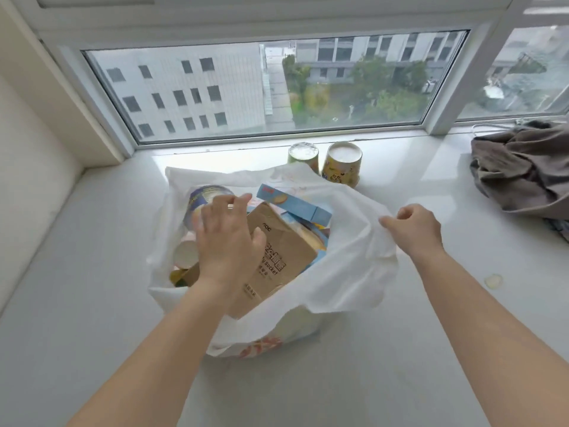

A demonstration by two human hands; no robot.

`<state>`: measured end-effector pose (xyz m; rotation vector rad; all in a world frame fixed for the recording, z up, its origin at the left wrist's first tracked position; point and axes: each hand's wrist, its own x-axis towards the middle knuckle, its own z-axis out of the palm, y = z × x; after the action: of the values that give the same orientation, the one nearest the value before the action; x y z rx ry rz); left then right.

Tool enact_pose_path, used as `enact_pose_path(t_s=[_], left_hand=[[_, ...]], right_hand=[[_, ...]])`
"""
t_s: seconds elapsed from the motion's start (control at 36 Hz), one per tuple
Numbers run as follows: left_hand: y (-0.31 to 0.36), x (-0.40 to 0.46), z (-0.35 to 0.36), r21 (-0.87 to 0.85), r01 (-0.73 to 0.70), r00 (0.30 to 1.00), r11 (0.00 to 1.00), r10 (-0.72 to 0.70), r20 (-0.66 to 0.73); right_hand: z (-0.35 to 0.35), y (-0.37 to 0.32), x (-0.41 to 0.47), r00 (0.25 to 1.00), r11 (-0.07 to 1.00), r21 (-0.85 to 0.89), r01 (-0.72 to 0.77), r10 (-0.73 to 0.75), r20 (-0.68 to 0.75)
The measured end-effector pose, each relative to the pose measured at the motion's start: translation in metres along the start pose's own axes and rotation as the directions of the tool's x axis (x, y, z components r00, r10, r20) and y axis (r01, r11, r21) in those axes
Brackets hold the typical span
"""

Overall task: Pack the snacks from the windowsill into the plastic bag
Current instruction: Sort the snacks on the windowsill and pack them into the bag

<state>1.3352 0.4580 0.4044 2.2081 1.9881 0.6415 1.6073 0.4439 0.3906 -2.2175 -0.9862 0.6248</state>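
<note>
A white plastic bag [345, 266] stands open on the white windowsill [400, 349]. Inside lie a brown cardboard box [283, 260], a light-blue biscuit box [295, 204], a blue-and-white tub [203, 195] and a small white cup [184, 254]. My left hand [228, 241] rests flat on the brown box, fingers spread, inside the bag's mouth. My right hand [412, 229] pinches the bag's right rim and holds it up. Behind the bag, two snack cups stand upside down by the glass: a green one [303, 154] and a yellow one [343, 163].
A crumpled grey-brown garment [523, 177] lies on the sill at the far right. A small pale spot [493, 281] marks the sill right of the bag. The window frame [277, 140] runs close behind the cups, and a wall [27, 155] closes off the left side.
</note>
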Motion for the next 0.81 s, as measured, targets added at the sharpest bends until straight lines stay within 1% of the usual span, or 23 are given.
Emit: enact_pose_path(t_s=[0.06,0.11,0.19,0.25,0.36,0.44,0.56,0.61,0.67,0.75,0.81], left_hand=[[0.032,0.012,0.013,-0.011,-0.037,0.999,0.999,0.038,0.008],[0.063,0.026,0.029,-0.051,-0.049,0.998,0.998,0.05,0.032],[0.109,0.049,0.054,-0.061,-0.068,0.996,0.996,0.072,0.061],[0.134,0.065,0.069,-0.025,-0.074,0.993,0.997,0.076,0.091],[0.166,0.104,0.096,0.052,-0.056,0.982,0.997,0.045,0.181],[0.172,0.14,0.119,0.159,-0.048,0.96,0.986,0.002,0.278],[0.167,0.188,0.153,0.289,-0.045,0.917,0.956,-0.076,0.392],[0.162,0.209,0.17,0.329,-0.035,0.899,0.944,-0.115,0.423],[0.154,0.23,0.189,0.362,-0.028,0.882,0.932,-0.148,0.448],[0.139,0.263,0.219,0.411,-0.007,0.867,0.912,-0.199,0.456],[0.129,0.284,0.239,0.432,0.007,0.856,0.902,-0.228,0.463]], right_hand=[[-0.006,0.008,0.02,0.998,0.999,-0.032,-0.001,0.003,0.067],[-0.012,0.016,0.038,0.986,0.996,-0.082,0.027,-0.013,0.165],[-0.022,0.025,0.071,0.946,0.989,-0.131,0.072,-0.026,0.323],[-0.028,0.029,0.095,0.919,0.985,-0.148,0.083,-0.019,0.394],[-0.028,0.031,0.144,0.886,0.983,-0.146,0.108,-0.029,0.462],[-0.016,0.031,0.178,0.847,0.975,-0.172,0.142,-0.03,0.531],[0.005,0.025,0.219,0.785,0.946,-0.236,0.223,-0.031,0.618],[0.018,0.022,0.241,0.764,0.929,-0.27,0.252,-0.021,0.644],[0.033,0.02,0.266,0.766,0.895,-0.33,0.301,-0.021,0.643],[0.058,0.014,0.304,0.81,0.82,-0.439,0.368,-0.051,0.584],[0.078,0.007,0.327,0.841,0.763,-0.499,0.411,-0.107,0.53]])
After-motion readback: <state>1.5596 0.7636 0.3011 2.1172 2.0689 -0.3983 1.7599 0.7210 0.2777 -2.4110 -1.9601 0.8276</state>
